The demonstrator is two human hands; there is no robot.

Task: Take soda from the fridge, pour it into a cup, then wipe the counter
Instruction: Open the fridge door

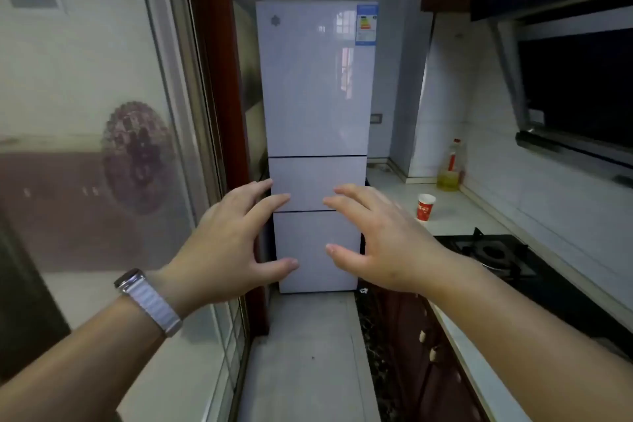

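A tall pale fridge [317,79] with three doors, all closed, stands at the end of a narrow kitchen aisle. My left hand [229,243], with a watch on the wrist, and my right hand [380,240] are both stretched out in front of it, fingers spread and holding nothing. They are some way short of the fridge. A red and white paper cup [425,206] stands upright on the white counter [455,212] to the right of the fridge. No soda is in view.
A bottle of yellow oil [451,166] stands in the counter's back corner. A black gas hob [496,253] lies on the counter near my right arm, under a range hood [575,89]. Glass sliding panels [102,147] line the left side. Dark cabinet doors [428,353] run below the counter.
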